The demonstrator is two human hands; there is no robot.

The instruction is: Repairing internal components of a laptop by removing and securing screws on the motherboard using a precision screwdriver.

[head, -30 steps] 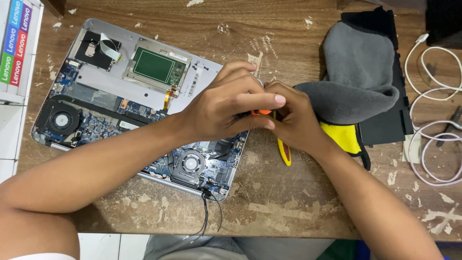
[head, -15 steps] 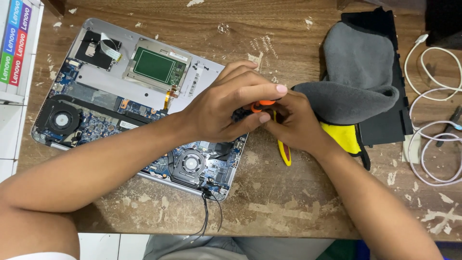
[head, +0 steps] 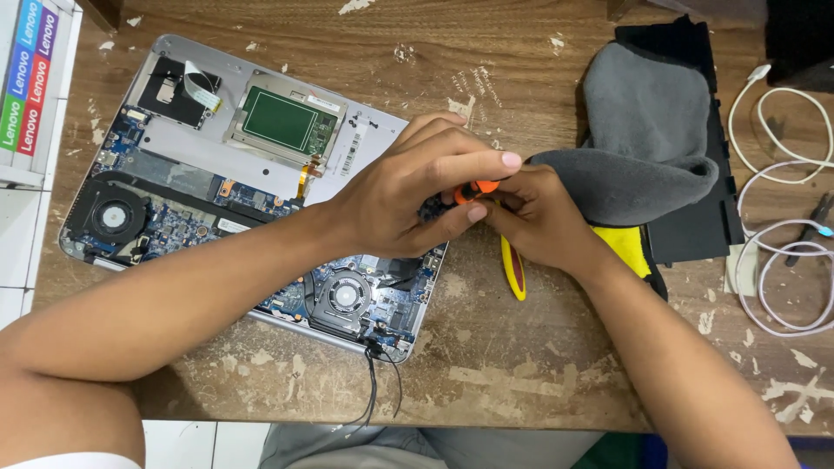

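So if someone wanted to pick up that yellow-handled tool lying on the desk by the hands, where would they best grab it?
Probably by the lower end of the yellow-handled tool, coming from the near edge of the desk. That end lies bare on the wood, pointing toward the person, while the upper end is hidden under the right hand. The open laptop crowds the left side; the right wrist crosses the other.
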